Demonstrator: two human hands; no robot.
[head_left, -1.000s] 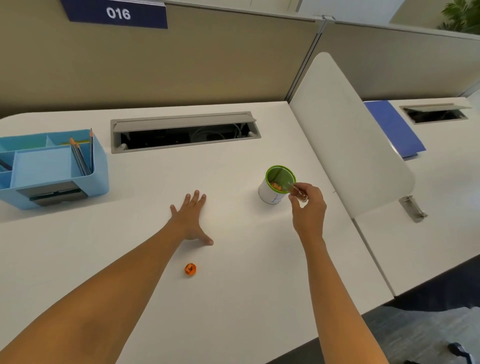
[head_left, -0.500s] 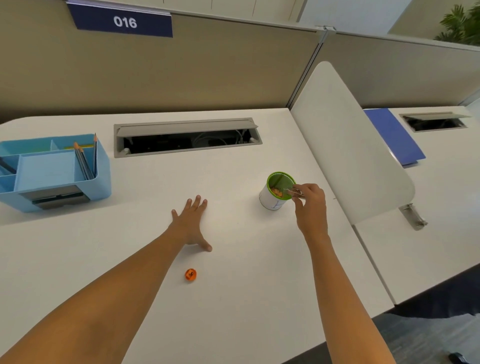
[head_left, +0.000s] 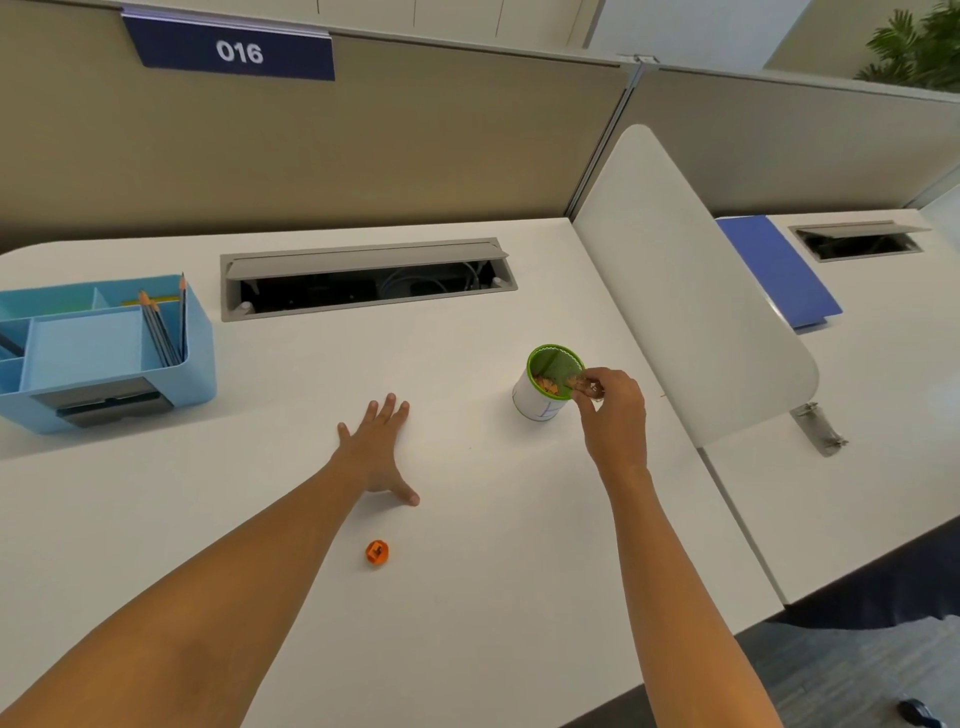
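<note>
A small white cup with a green rim (head_left: 540, 397) stands on the white desk (head_left: 467, 597), with orange-brown bits inside it. My right hand (head_left: 615, 421) pinches a small clear container (head_left: 587, 385) tilted at the cup's right rim; what it holds is too small to tell. My left hand (head_left: 376, 454) lies flat on the desk, fingers straight and spread, left of the cup. A small orange sharpener (head_left: 377, 552) lies on the desk just below that hand.
A light blue desk organizer (head_left: 104, 358) with pencils stands at the left. An open cable tray (head_left: 363, 278) runs along the back. A white divider panel (head_left: 685, 291) rises right of the cup, with a blue folder (head_left: 779, 270) on the neighbouring desk.
My right hand has stayed at the cup's rim with the small container, tipping slightly. The left hand and sharpener have not moved; only the view shifted a little.
</note>
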